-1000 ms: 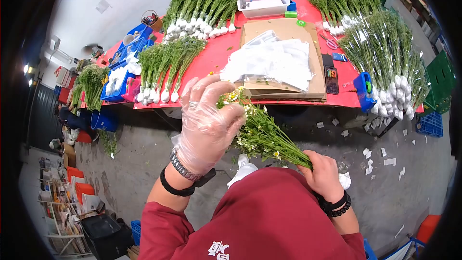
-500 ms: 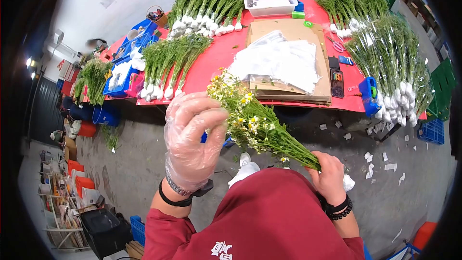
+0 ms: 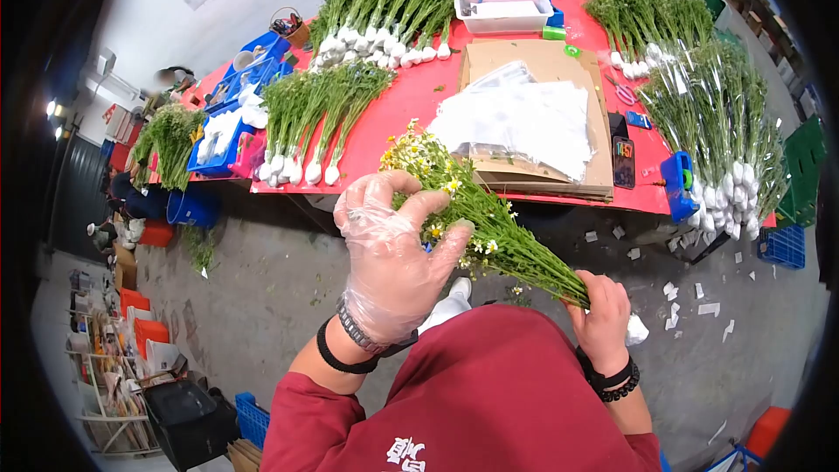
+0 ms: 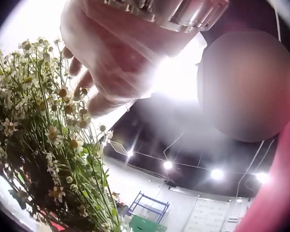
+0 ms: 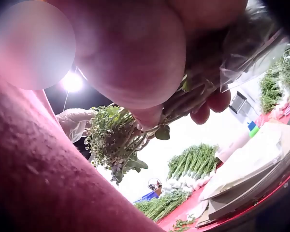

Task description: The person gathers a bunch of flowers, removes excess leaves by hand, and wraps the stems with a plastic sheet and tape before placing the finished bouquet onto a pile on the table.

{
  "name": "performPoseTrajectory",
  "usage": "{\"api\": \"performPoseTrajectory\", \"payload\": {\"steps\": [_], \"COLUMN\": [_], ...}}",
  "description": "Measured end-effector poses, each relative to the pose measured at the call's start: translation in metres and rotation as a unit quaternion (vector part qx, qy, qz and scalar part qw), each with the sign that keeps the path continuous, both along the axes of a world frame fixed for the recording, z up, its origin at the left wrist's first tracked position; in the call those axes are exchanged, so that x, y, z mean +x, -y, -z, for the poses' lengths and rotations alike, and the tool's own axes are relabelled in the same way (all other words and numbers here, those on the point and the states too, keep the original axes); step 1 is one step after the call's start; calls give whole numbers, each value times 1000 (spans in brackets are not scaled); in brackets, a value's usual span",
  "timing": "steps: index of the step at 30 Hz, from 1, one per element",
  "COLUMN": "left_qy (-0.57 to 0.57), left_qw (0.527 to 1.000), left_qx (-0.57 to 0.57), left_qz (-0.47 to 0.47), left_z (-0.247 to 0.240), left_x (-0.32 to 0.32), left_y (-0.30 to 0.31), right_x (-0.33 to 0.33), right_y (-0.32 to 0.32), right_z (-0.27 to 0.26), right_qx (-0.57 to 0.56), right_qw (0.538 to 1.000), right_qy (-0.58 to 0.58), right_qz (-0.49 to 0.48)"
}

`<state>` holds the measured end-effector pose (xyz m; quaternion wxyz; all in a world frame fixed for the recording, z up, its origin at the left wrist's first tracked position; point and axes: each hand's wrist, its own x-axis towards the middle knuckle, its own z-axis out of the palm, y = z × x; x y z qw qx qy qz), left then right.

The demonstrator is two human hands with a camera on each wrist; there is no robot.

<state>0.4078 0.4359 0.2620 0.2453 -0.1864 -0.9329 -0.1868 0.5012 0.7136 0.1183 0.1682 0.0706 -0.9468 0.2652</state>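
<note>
Feathery flower bunch (image 3: 500,229), crinkly-gloved left hand (image 3: 391,255)

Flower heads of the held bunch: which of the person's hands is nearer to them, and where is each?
Left. The gloved left hand is close beside the flower heads; the right hand grips the stems, away from them.

A flower bunch (image 3: 524,245), mostly beside the gloved left hand (image 3: 389,258) half a second earlier, now lies partly behind it.
</note>
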Motion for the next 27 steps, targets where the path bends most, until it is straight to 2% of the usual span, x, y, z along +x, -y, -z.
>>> {"api": "performPoseTrajectory", "payload": {"steps": [7, 10, 12, 15, 27], "left_qy": [-3, -49, -90, -102, -49], "left_qw": [1000, 998, 991, 990, 984], "left_qx": [27, 28, 18, -10, -83], "left_qz": [11, 37, 97, 102, 147], "left_z": [12, 13, 13, 6, 7], "left_x": [-23, -27, -32, -33, -47], "left_y": [19, 27, 33, 38, 61], "right_x": [-14, -18, -21, -24, -28], "right_y": [22, 30, 34, 40, 53], "right_z": [0, -1, -1, -1, 7], "right_qx": [11, 14, 17, 21, 51], "right_qw": [1000, 1000, 1000, 999, 998], "right_qy": [-6, -2, 1, -3, 21], "right_qz": [16, 22, 25, 29, 36]}}
